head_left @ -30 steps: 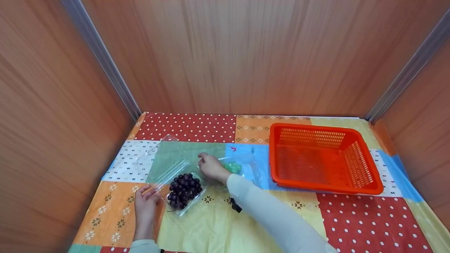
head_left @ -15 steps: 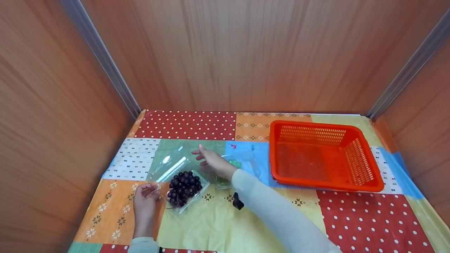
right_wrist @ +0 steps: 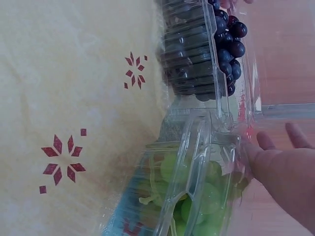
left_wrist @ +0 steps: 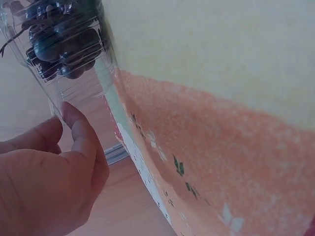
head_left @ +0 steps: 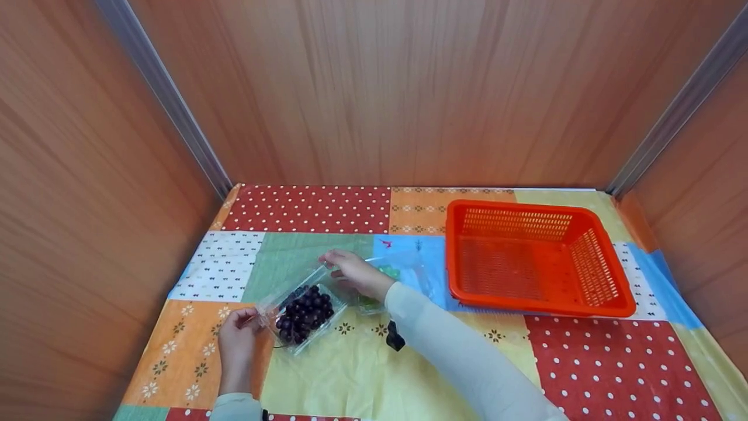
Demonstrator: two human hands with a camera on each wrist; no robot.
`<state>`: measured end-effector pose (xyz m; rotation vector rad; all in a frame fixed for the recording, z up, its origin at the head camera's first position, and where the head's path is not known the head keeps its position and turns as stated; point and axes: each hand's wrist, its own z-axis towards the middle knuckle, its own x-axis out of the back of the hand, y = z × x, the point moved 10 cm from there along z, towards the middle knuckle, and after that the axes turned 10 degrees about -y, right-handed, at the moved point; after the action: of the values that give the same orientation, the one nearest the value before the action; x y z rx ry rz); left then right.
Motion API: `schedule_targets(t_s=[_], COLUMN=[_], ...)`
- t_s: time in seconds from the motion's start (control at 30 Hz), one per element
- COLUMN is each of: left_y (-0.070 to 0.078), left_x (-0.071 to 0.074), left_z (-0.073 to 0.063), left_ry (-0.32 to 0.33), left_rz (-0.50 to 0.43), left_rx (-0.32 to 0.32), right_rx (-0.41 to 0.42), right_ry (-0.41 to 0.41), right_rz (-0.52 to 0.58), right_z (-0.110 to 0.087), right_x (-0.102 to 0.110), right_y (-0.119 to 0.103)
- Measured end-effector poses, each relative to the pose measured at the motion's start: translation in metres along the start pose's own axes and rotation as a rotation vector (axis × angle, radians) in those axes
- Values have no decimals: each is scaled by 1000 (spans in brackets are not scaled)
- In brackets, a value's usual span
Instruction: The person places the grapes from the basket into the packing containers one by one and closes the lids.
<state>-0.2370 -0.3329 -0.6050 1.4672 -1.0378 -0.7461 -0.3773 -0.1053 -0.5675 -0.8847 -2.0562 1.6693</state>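
Dark purple grapes [head_left: 307, 313] lie in a clear plastic clamshell container [head_left: 315, 342] on the tablecloth. Its transparent lid [head_left: 298, 287] slants over them, partly lowered. My left hand [head_left: 236, 339] pinches the container's clear edge between thumb and forefinger at the left corner; the left wrist view shows this edge [left_wrist: 55, 101] up close. My right hand [head_left: 356, 275] reaches to the lid's far right edge, fingers extended and apart in the right wrist view. Just beneath it stands another clear container [right_wrist: 189, 167] with green grapes [right_wrist: 206, 199], partly hidden by the right forearm in the head view.
A red-orange plastic basket [head_left: 540, 307] with slotted walls stands at the right. The patchwork tablecloth [head_left: 333, 386] covers the table. Wood-grain panels [head_left: 380, 88] enclose the back and sides.
The lid over the purple grapes has swung up from lying back and now leans over them. My right hand moved away from its edge, spread, then came back to it. My left hand stays at the corner.
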Motion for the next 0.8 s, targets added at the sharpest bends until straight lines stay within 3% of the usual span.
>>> schedule_targets(t_s=[0.17,0.33,0.47,0.63,0.8], left_y=[-3,-3,-2,-6,-15], left_x=[1,-5,-11,-17,-19], left_z=[-4,-12,-20,-25,-27], left_ry=[-59,-211,-311,-358,-389], left_rz=[-84,-87,-57,-9,45], left_rx=[86,178,188,182,209], right_rx=[-1,-16,-43,-97,-152], right_ry=[19,4,18,62,53], right_rz=[-42,-118,-237,-475,-507], right_z=[-1,-4,-6,-7,-10], right_x=[0,-3,-6,-7,-10], right_y=[0,2,5,7,8])
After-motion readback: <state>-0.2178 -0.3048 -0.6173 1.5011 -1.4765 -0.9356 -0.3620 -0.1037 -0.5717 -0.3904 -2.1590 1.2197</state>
